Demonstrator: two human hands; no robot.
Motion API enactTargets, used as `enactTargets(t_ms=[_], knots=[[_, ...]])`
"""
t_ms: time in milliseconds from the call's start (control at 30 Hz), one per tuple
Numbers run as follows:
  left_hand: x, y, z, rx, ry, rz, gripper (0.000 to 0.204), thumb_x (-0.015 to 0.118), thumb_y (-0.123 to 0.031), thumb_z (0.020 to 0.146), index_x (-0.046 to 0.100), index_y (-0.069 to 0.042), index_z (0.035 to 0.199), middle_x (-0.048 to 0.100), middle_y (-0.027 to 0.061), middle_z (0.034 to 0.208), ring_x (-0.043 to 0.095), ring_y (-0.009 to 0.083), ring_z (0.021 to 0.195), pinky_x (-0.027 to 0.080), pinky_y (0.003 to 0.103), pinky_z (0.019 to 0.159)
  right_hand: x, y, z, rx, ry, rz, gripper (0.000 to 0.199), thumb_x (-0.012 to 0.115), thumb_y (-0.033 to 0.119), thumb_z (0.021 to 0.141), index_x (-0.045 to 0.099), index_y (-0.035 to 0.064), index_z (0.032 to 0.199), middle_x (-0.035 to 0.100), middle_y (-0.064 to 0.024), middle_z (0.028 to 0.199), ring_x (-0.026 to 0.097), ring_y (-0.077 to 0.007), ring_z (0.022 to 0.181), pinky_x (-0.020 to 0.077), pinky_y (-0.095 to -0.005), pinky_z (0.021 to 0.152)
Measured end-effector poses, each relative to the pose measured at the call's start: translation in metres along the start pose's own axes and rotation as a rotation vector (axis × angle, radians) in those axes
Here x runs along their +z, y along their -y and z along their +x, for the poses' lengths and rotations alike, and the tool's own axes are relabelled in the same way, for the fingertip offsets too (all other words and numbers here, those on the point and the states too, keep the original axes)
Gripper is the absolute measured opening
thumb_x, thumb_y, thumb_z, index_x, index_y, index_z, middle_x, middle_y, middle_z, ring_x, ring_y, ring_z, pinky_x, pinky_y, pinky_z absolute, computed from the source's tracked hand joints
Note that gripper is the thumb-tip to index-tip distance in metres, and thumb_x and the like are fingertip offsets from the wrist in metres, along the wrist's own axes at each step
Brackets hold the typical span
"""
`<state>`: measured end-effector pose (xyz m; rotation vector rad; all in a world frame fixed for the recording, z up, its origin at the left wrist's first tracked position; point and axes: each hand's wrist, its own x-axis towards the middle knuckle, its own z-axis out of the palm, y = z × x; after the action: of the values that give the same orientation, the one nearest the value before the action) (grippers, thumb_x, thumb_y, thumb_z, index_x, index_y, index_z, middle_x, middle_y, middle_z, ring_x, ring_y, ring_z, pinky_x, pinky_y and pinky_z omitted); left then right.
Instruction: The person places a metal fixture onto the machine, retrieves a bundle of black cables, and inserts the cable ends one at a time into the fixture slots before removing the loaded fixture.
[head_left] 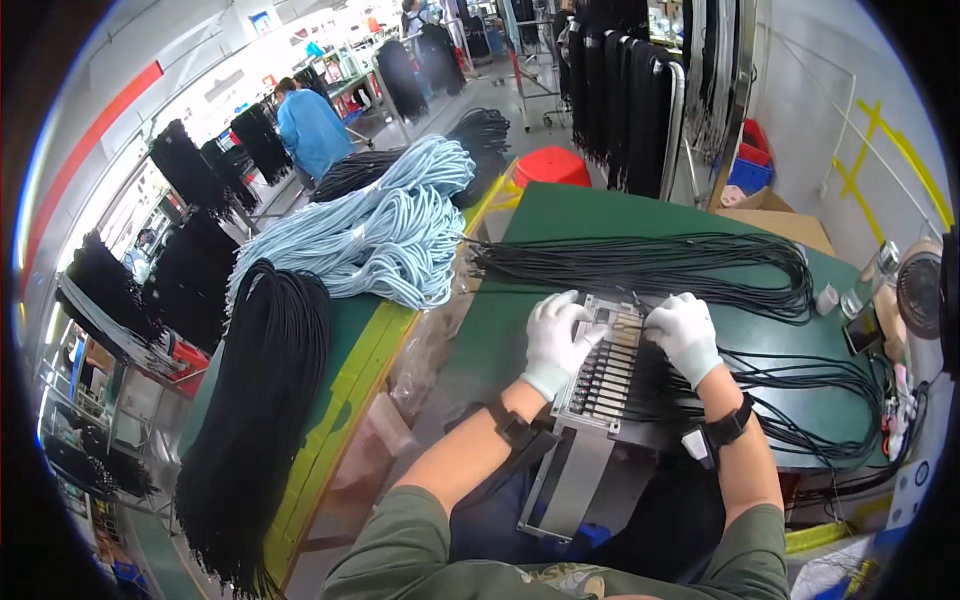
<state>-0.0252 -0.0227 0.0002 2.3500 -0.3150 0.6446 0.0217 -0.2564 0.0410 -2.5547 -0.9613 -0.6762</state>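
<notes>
A metal slotted fixture (606,375) lies in front of me, with a row of slots and cable ends set in them along its length. My left hand (560,345), in a white glove, rests at its far left edge, with fingers bent and thumb apart, reaching over the slots. At the far right side, my gloved right hand (685,335) has its fingertips pinched together on a thin black cable (638,303), whose tip is hard to make out. Black cables (655,385) run off the fixture's right side, partly beneath my right hand and forearm.
A long bundle of black cables (640,262) lies across the green table (590,205). More cable loops (810,385) lie at right, near a small fan (918,288). On the left bench are light-blue cables (400,225) and a hanging black bundle (265,350). A person in blue (312,130) is beyond.
</notes>
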Motion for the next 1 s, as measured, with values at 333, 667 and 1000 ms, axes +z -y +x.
enactTargets(t_ms=[333, 667, 1000], knots=[[-0.013, -0.016, 0.012, 0.201, -0.06, -0.199, 0.009, 0.077, -0.013, 0.079, 0.07, -0.007, 0.082, 0.07, 0.0122, 0.112, 0.058, 0.0349, 0.113, 0.046, 0.044, 0.098, 0.001, 0.034, 0.01, -0.007, 0.032, 0.449, 0.018, 0.077, 0.027, 0.074, 0.073, 0.0152, 0.086, 0.069, -0.0048, 0.084, 0.062, -0.0302, 0.086, 0.0476, -0.0417, 0.079], [-0.013, 0.008, 0.007, -0.008, -0.183, -0.143, 0.011, 0.076, -0.012, 0.082, 0.069, -0.003, 0.081, 0.072, 0.0122, 0.098, 0.065, 0.0328, 0.102, 0.049, 0.042, 0.092, -0.006, 0.018, 0.001, 0.022, 0.008, 0.244, 0.013, 0.075, 0.016, 0.075, 0.075, 0.0133, 0.087, 0.069, -0.0081, 0.081, 0.061, -0.0314, 0.08, 0.0478, -0.0416, 0.075], [0.001, 0.038, 0.007, -0.207, -0.112, -0.229, 0.018, 0.066, -0.024, 0.089, 0.075, -0.008, 0.092, 0.073, 0.0124, 0.093, 0.066, 0.0342, 0.089, 0.05, 0.044, 0.084, 0.006, 0.003, 0.004, 0.022, -0.017, 0.087, 0.009, 0.073, 0.016, 0.079, 0.073, 0.0146, 0.088, 0.065, -0.0043, 0.079, 0.059, -0.0287, 0.083, 0.0467, -0.04, 0.076]])
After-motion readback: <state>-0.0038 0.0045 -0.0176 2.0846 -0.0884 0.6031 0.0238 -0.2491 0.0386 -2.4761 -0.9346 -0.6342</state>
